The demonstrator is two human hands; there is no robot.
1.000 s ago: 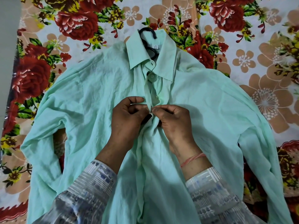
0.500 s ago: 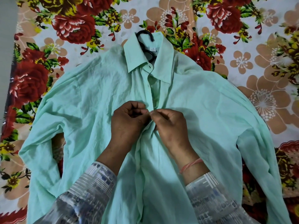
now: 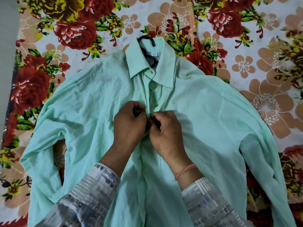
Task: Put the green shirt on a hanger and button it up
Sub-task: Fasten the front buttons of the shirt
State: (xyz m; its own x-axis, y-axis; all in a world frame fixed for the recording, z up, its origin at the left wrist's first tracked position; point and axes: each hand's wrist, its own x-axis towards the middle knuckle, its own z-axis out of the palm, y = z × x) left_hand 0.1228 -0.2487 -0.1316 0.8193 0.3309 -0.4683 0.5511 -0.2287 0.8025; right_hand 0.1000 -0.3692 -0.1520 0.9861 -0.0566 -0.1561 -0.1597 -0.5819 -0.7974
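The light green shirt (image 3: pixel 91 112) lies front up on a flowered bedsheet, sleeves spread to both sides. A black hanger (image 3: pixel 146 40) sits inside it, its hook sticking out above the collar. The collar button (image 3: pixel 151 72) is fastened; the front gapes slightly just below it. My left hand (image 3: pixel 129 123) and my right hand (image 3: pixel 165 130) meet at the chest, each pinching one edge of the shirt's front opening. The button between my fingertips is hidden.
The flowered bedsheet (image 3: pixel 246 51) covers the whole surface around the shirt. A grey strip (image 3: pixel 6 46) of floor or wall runs along the left edge. My patterned sleeves (image 3: pixel 91 190) cross the shirt's lower part.
Both hands have slid a little down the front opening, from just under the collar area toward the chest, still pinched together on the fabric edges. The shirt has barely shifted.
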